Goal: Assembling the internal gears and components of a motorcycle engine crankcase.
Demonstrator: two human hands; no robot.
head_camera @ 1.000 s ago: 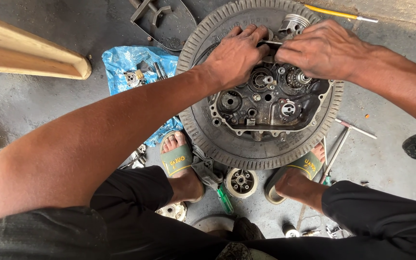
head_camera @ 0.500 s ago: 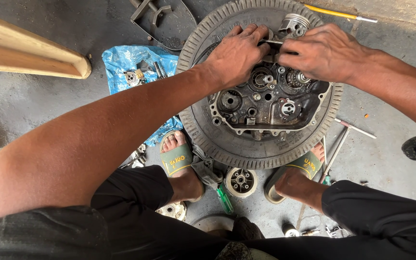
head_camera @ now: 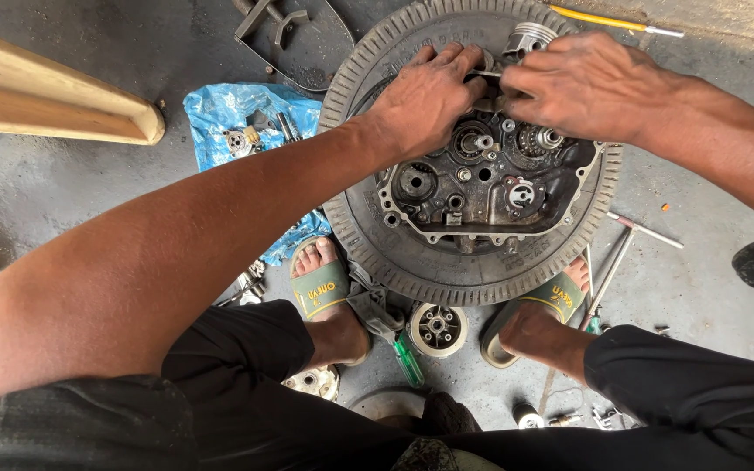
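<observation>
- I am sitting low on the gray floor (head_camera: 89, 192) and looking down at my two hands.
- My left hand (head_camera: 425, 96) is resting on the top part of the dark metal engine case (head_camera: 490, 187), with the fingers bent down over it.
- My right hand (head_camera: 582, 83) is just beside it, and the two hands are almost touching.
- A thin metal pin (head_camera: 484, 74) is poking out between my hands (I cannot tell which hand is pinching it, or how tight).
- The engine case is lying open, with small gears (head_camera: 534, 138) and round holes showing inside.
- The case is sitting in the middle of an old black tire (head_camera: 473, 270), which is lying flat on the floor.
- A shiny round piston (head_camera: 527, 39) is standing at the top edge of the tire, just past my right hand.
- My feet in green sandals (head_camera: 320, 288) are touching the near edge of the tire, one on each side.
- A blue plastic bag (head_camera: 237, 118) with small parts on it is lying to the left of the tire.
- A long T-shaped wrench (head_camera: 621, 253) is lying on the floor to the right.
- A small round gear part (head_camera: 436, 329) is lying between my feet.
</observation>
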